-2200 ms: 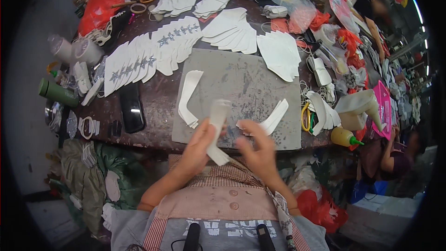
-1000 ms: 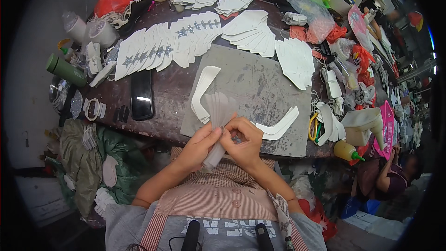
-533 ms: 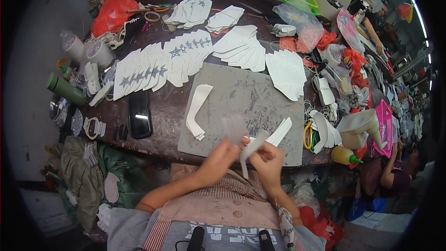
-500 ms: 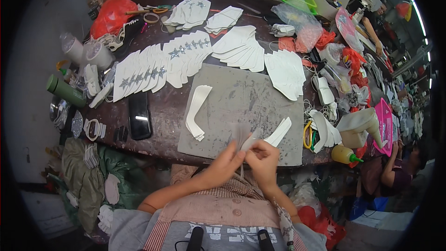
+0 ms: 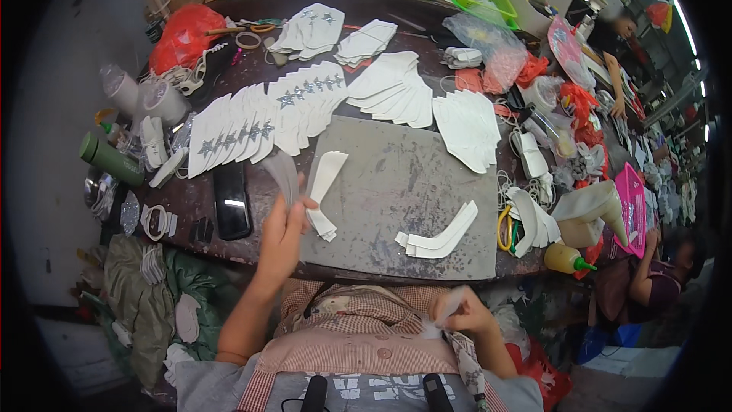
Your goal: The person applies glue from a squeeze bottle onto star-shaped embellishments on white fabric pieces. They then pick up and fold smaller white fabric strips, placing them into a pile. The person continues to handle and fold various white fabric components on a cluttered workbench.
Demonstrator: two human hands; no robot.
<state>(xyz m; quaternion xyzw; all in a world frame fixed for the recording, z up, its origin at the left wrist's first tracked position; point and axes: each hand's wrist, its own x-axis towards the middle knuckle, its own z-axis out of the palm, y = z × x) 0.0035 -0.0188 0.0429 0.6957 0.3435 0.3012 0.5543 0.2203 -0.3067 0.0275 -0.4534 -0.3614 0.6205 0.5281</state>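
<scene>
My left hand (image 5: 280, 240) is closed on a blurred grey curved strip (image 5: 284, 179), just left of a small stack of white curved strips (image 5: 328, 183) on the grey board. Down by the apron, my right hand (image 5: 469, 311) pinches a thin whitish, see-through piece (image 5: 451, 307); its exact kind is smeared by motion. On the board's right side lies a second fan of white curved strips (image 5: 444, 235). The grey board (image 5: 381, 183) lies flat at the table's front edge, scuffed and stained.
Overlapping white panels with silver stars (image 5: 236, 126) and plain white panels (image 5: 467, 130) lie behind the board. A black phone (image 5: 231, 202) and a green bottle (image 5: 110, 159) are at left. A yellow glue bottle (image 5: 564, 257) sits at right. A co-worker's arm (image 5: 614, 80) shows far right.
My hands, together over the board's front edge before, are now apart. The left has moved left with the grey strip; the right has dropped toward the apron, uncovering the right-hand strips.
</scene>
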